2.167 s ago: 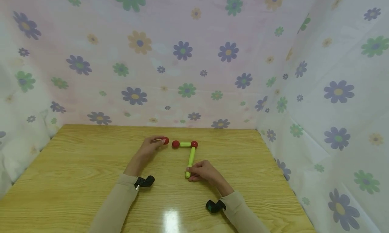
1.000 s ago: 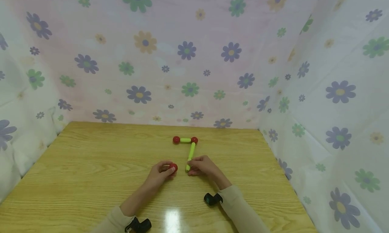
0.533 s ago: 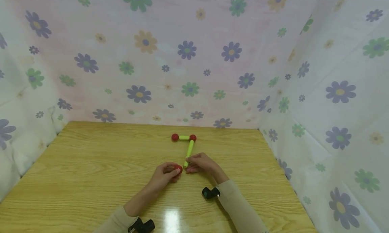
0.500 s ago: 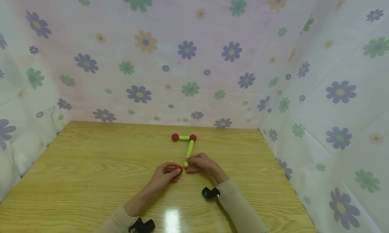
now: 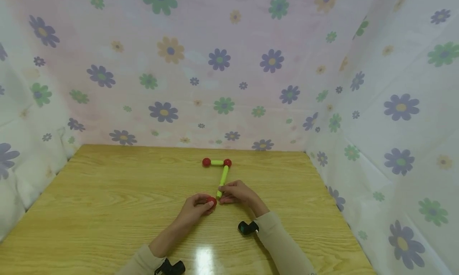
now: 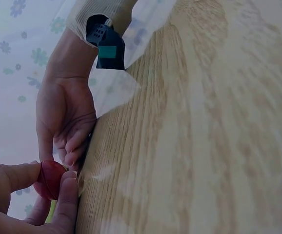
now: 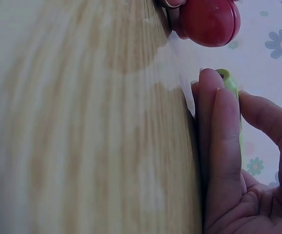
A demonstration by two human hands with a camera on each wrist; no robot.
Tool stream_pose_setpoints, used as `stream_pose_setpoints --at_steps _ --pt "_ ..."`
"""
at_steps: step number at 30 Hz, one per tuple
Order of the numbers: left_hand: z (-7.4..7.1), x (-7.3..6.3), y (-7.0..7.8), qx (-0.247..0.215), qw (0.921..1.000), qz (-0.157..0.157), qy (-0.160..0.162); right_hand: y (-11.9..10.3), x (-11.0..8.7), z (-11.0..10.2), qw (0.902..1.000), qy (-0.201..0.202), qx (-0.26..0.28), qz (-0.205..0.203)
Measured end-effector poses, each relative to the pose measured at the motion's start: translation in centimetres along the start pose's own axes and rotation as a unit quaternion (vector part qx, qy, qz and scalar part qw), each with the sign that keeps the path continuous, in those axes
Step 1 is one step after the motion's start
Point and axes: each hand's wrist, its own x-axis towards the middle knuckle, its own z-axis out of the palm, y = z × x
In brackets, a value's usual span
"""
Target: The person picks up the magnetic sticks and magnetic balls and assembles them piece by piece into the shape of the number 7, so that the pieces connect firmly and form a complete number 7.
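My left hand (image 5: 195,209) pinches a loose red ball (image 5: 212,202) between thumb and fingers; a seam runs round the ball (image 7: 210,22) in the right wrist view. My right hand (image 5: 239,194) holds the near end of a longer yellow-green rod (image 5: 224,175) between thumb and fingers. The rod's free end (image 7: 224,73) shows a small dark hole and faces the ball, with a small gap between them. At its far end the rod meets a red corner ball (image 5: 227,162). From there a shorter yellow-green rod (image 5: 216,162) runs left to another red ball (image 5: 206,162).
Everything lies on a wood-grain table (image 5: 125,187). A flowered cloth (image 5: 186,107) hangs behind it and along both sides. Each wrist wears a black camera, such as the right wrist's camera (image 5: 248,228), near a beige sleeve (image 5: 283,243).
My left hand has carried the red ball from beside the far left ball towards me and right, up near the rod's free end. The joined rods have shifted slightly; my right hand keeps its hold.
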Motion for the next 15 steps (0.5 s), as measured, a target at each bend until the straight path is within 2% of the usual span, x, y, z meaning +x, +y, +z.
stream_pose_setpoints --at_steps 15 --pt "0.24 -0.36 0.46 0.012 0.9999 -0.001 0.011 -0.13 -0.26 0.3 0.9999 0.008 0.009 0.0"
